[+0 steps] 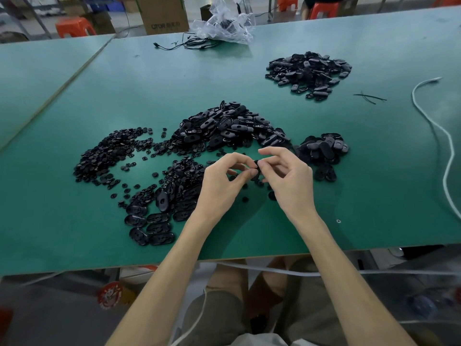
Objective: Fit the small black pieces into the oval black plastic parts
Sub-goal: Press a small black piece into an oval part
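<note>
Fingertips point(249, 172) of left grip point(222, 182) and right grip point(290, 178) pinch one oval part point(257, 174), long axis mostly hidden

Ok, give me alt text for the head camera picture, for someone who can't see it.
Left hand and right hand meet above a green table, together pinching a black part. Heaps of oval black plastic parts and small black pieces surround them; another pile lies at back right, a white cable at the right edge.
</note>
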